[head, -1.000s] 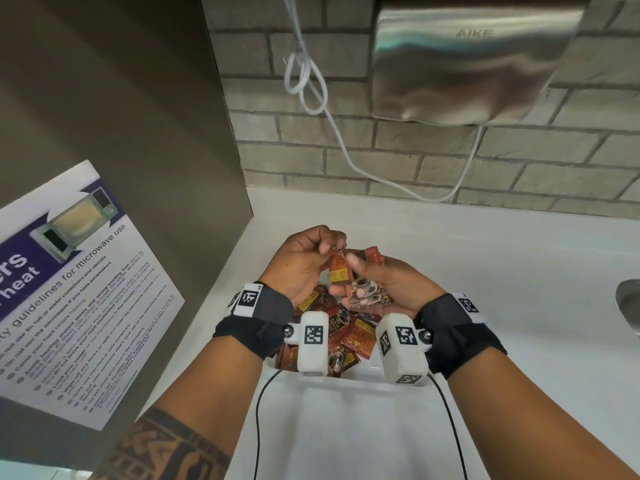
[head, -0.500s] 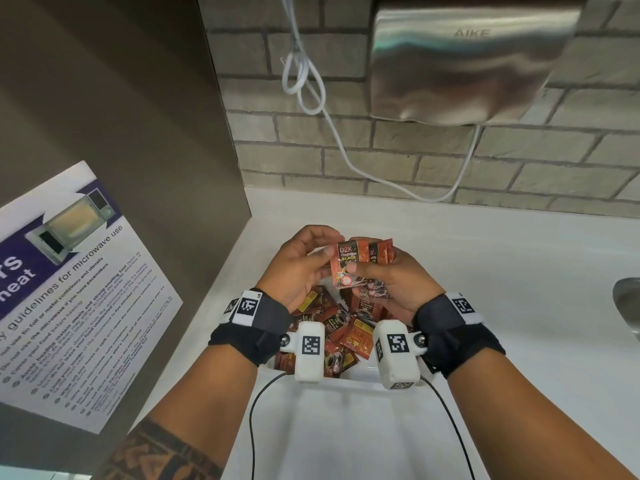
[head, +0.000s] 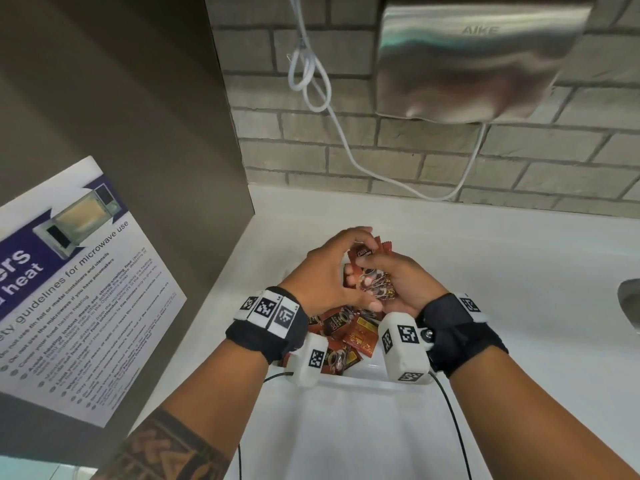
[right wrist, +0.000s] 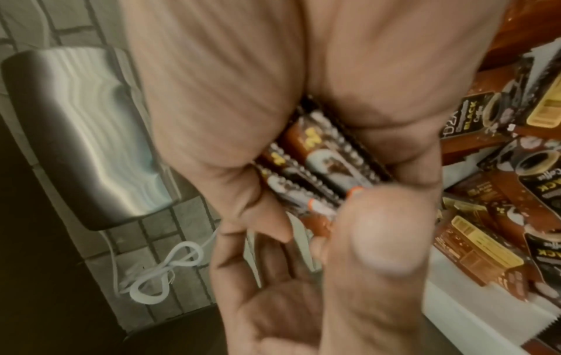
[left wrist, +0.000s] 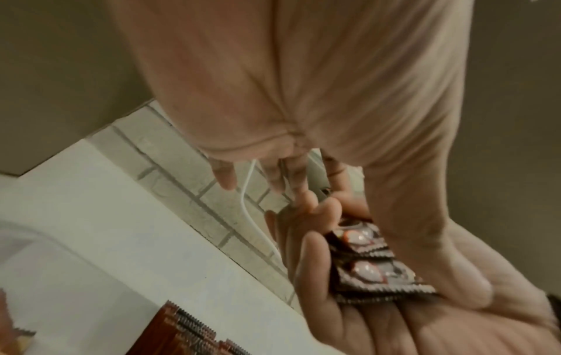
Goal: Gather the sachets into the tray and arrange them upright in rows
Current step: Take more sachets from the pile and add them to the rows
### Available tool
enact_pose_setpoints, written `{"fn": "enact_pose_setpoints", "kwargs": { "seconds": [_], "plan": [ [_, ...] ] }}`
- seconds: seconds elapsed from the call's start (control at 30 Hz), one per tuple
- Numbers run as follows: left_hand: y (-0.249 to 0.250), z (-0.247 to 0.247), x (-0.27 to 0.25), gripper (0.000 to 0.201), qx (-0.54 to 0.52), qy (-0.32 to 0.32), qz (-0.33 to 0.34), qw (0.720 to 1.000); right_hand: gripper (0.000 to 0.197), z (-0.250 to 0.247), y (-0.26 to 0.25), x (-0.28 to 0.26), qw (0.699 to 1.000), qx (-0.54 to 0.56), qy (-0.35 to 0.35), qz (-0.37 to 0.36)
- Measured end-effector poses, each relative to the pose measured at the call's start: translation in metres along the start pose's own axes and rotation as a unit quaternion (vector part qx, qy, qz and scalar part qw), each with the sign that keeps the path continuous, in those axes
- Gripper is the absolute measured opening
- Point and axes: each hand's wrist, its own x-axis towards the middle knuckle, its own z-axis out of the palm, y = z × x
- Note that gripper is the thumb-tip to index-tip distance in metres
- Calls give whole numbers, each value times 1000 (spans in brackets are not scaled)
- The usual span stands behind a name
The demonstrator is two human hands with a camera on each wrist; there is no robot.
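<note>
The right hand holds a small stack of sachets above the tray. The left hand seems to pinch the stack's top sachet. More sachets lie loose below.

The brushed steel hand dryer on the brick wall says "AIKE", the white and purple poster reads "guidelines for microwave use", and the red-brown coffee sachets show "BLACK" and "Coffee".
</note>
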Motion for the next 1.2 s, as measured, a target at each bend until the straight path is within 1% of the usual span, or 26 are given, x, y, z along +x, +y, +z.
{"fn": "enact_pose_setpoints", "kwargs": {
  "seconds": [0.07, 0.1, 0.2, 0.27, 0.33, 0.4, 0.47, 0.5, 0.57, 0.6, 0.67, 0.73, 0.83, 0.9, 0.93, 0.97, 1.0, 1.03, 1.07, 1.1, 1.13, 1.17, 1.2],
  "plan": [
    [3, 4, 3, 76, -9, -35, 3, 999, 16, 4, 2, 0, 999, 27, -17, 2],
    [3, 6, 4, 73, -1, -41, 13, 999, 14, 4, 3, 0, 999, 38, -25, 3],
    [3, 4, 5, 61, 60, -28, 49, 997, 14, 3, 3, -4, 998, 44, -51, 17],
    [1, 3, 5, 56, 112, -8, 73, 991, 18, 1, 3, -5, 998, 32, -50, 26],
    [1, 3, 5, 56, 143, -1, 81, 986, 22, -1, 6, -4, 999, 15, -34, 27],
    [4, 4, 6, 59, 133, -16, 71, 988, 20, 0, 7, -2, 999, -7, -19, 24],
    [5, 5, 6, 64, 121, -45, 73, 989, 14, 3, 7, -2, 999, -21, -9, 26],
    [5, 5, 7, 64, 123, -57, 77, 988, 17, 3, 7, -2, 999, -16, -9, 29],
    [4, 5, 8, 57, 133, -58, 81, 986, 16, 3, 6, -3, 999, -5, -16, 34],
    [3, 4, 9, 52, 140, -49, 82, 986, 14, 2, 6, -4, 999, -1, -18, 39],
    [1, 2, 9, 44, 158, -25, 89, 983, 20, 2, 5, -7, 998, 5, -18, 52],
    [-2, 1, 9, 42, 173, -14, 99, 980, 23, -1, 4, -6, 998, -46, 10, 47],
    [-9, 0, 11, 45, 183, -10, 99, 978, 17, -5, -1, -5, 984, -164, 68, 0],
    [-9, -1, 12, 54, 174, -8, 97, 980, 21, -7, -4, -6, 980, -181, 79, -29],
    [-8, -2, 13, 63, 150, 1, 91, 984, 24, -8, -5, -7, 982, -166, 78, -38],
    [-5, -3, 13, 75, 102, 21, 74, 992, 28, -8, -5, -8, 985, -147, 73, -44],
    [0, -4, 13, 84, 34, 54, 43, 997, 34, -9, -6, -9, 988, -133, 65, -48],
    [2, -5, 15, 89, -43, 92, 0, 995, 41, -10, -5, -9, 989, -124, 57, -48],
    [5, -6, 16, 92, -127, 122, -51, 983, 47, -10, -5, -9, 991, -119, 48, -47],
    [6, -7, 18, 97, -217, 129, -103, 962, 50, -10, -4, -9, 993, -106, 39, -47],
    [5, -7, 20, 105, -306, 110, -147, 934, 50, -8, -3, -10, 994, -90, 35, -51],
    [2, -7, 22, 111, -373, 73, -176, 908, 47, -5, -2, -10, 995, -77, 36, -59],
    [0, -6, 22, 109, -416, 31, -185, 890, 44, -3, -1, -11, 994, -75, 42, -70]
  ]
}}
